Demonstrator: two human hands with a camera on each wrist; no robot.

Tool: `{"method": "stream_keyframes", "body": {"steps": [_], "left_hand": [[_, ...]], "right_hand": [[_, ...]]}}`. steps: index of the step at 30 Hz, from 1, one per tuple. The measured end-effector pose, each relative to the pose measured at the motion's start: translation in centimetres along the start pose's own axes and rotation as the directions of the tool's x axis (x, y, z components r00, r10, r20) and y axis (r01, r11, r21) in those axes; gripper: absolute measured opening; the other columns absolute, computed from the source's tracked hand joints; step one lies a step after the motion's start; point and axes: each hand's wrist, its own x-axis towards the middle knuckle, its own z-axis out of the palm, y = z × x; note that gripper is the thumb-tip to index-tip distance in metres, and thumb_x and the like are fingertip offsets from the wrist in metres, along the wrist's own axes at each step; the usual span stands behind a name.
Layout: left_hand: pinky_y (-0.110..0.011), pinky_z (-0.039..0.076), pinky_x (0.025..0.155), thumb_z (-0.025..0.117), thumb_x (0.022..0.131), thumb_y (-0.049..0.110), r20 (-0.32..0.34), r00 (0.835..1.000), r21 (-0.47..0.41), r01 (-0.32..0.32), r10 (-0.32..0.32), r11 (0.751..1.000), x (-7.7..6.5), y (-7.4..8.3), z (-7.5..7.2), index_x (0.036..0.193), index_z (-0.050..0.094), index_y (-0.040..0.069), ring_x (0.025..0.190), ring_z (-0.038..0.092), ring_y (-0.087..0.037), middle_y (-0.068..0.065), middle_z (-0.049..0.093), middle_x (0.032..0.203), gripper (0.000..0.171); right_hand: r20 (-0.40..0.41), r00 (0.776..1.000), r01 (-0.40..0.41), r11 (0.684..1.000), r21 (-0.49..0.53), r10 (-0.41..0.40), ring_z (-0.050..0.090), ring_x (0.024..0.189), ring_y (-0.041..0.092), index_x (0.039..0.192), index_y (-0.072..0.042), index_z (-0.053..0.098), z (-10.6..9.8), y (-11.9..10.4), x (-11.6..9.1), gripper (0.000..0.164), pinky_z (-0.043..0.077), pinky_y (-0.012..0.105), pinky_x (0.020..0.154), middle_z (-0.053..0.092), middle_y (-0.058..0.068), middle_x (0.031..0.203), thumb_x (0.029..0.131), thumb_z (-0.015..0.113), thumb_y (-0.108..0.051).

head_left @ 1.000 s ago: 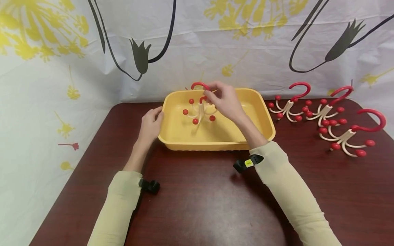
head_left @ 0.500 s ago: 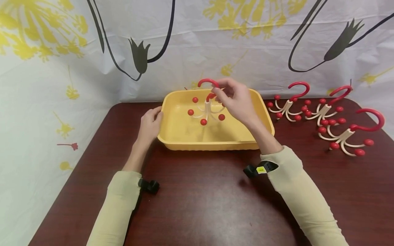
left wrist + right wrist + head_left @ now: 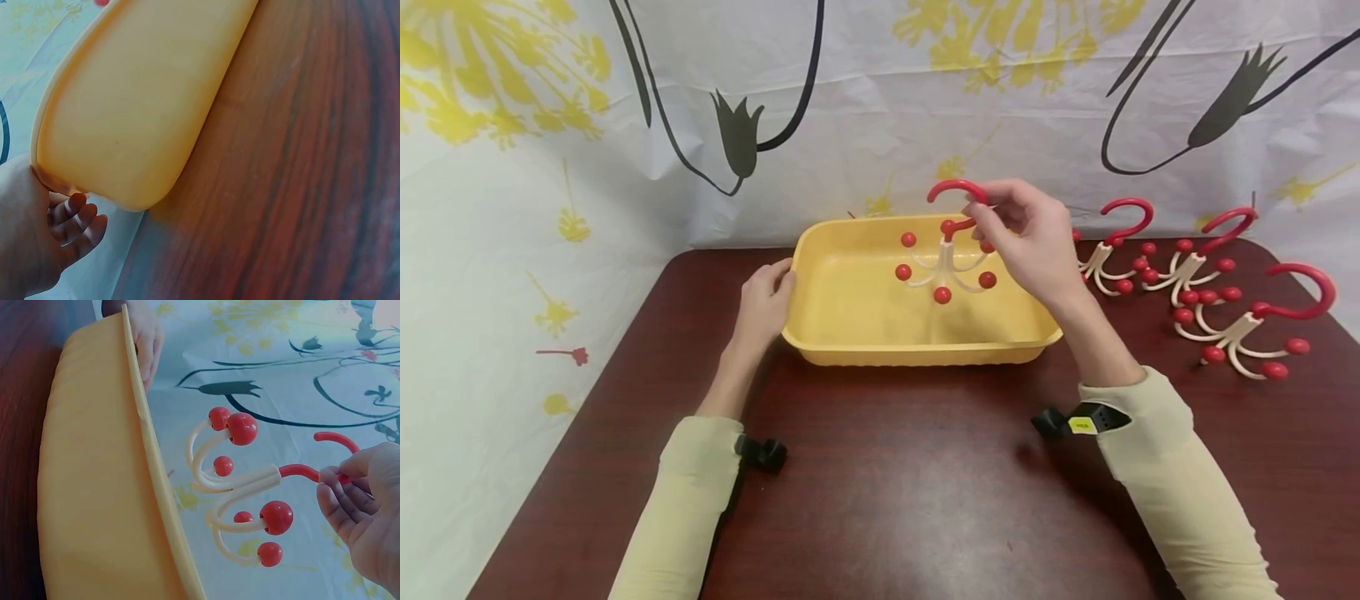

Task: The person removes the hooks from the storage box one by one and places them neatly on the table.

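Note:
My right hand (image 3: 1033,237) pinches the red hook of a hanger with several curved cream arms tipped by red balls (image 3: 275,517). The hanger hangs upright above the yellow tub (image 3: 880,354), its balls over the right half in the head view. In the right wrist view, thumb and fingers close on the hook's bend, and the arms are beside the tub's rim. My left hand (image 3: 763,304) holds the tub's left end at the rim. Its curled fingers (image 3: 87,231) show outside the end wall in the left wrist view.
Three similar hangers stand on the dark wooden table (image 3: 895,467) to the right of the tub: a far one (image 3: 1126,218), a middle one (image 3: 1187,268) and a near one (image 3: 1236,332). A white flower-printed cloth (image 3: 880,100) hangs behind the table.
My right hand has moved right and slightly up with the hanger, from the tub's middle toward its right side. My left hand stays at the tub's left end.

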Motion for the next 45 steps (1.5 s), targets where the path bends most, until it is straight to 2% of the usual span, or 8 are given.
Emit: {"method": "stream_keyframes", "body": {"steps": [7, 16, 31, 36, 45], "left_hand": [[-0.048, 0.048, 0.098, 0.048, 0.106, 0.018, -0.001, 1.000, -0.004, -0.004, 0.004, 1.000, 0.1, -0.2, -0.1, 0.140, 0.056, -0.006, 0.113, 0.058, -0.035, -0.025, 0.060, 0.125, 0.042], [-0.047, 0.048, 0.098, 0.048, 0.106, 0.018, 0.004, 1.000, -0.008, -0.003, 0.003, 1.000, 0.0, -0.2, -0.1, 0.140, 0.056, -0.005, 0.112, 0.058, -0.035, -0.024, 0.060, 0.126, 0.042], [-0.047, 0.048, 0.099, 0.048, 0.106, 0.020, 0.005, 1.000, -0.010, 0.010, -0.010, 1.000, 0.0, -0.5, -0.5, 0.141, 0.056, -0.004, 0.115, 0.057, -0.034, -0.023, 0.059, 0.130, 0.043], [-0.048, 0.046, 0.102, 0.047, 0.106, 0.019, 0.004, 1.000, -0.006, 0.011, -0.011, 1.000, 0.0, -0.5, -0.4, 0.141, 0.056, -0.005, 0.117, 0.056, -0.035, -0.024, 0.059, 0.130, 0.042], [-0.046, 0.050, 0.095, 0.047, 0.107, 0.019, 0.005, 1.000, -0.031, 0.010, -0.010, 0.999, 0.0, -0.6, -0.3, 0.141, 0.056, -0.004, 0.109, 0.058, -0.034, -0.024, 0.060, 0.126, 0.042]], "right_hand": [[-0.036, 0.999, -0.012, 1.000, 0.015, 0.013, 0.065, 0.070, 0.016, 0.112, 0.003, 0.071, -2.2, 0.2, -0.5, 0.021, 0.056, 0.020, 0.067, 0.074, 0.006, 0.093, 0.093, 0.072, -0.004], [-0.057, 0.998, -0.016, 0.998, -0.057, 0.013, 0.063, 0.071, 0.020, 0.115, 0.003, 0.070, -4.5, 0.2, -1.5, 0.023, 0.056, 0.019, 0.069, 0.073, 0.007, 0.095, 0.094, 0.071, -0.006], [-0.118, 0.993, -0.013, 0.990, -0.142, -0.004, 0.062, 0.068, 0.013, 0.115, 0.004, 0.071, -8.9, 0.7, -3.0, 0.024, 0.051, 0.013, 0.065, 0.072, -0.001, 0.091, 0.092, 0.069, -0.002], [-0.136, 0.991, -0.036, 0.983, -0.177, 0.011, 0.062, 0.068, 0.012, 0.117, 0.005, 0.070, -10.4, 0.9, -3.7, 0.025, 0.051, 0.012, 0.065, 0.073, -0.004, 0.092, 0.093, 0.070, -0.003], [-0.172, 0.983, -0.096, 0.973, -0.209, 0.060, 0.065, 0.068, 0.005, 0.117, 0.005, 0.070, -13.2, 2.0, -5.2, 0.026, 0.051, 0.009, 0.069, 0.073, -0.009, 0.091, 0.092, 0.070, -0.002]]}}
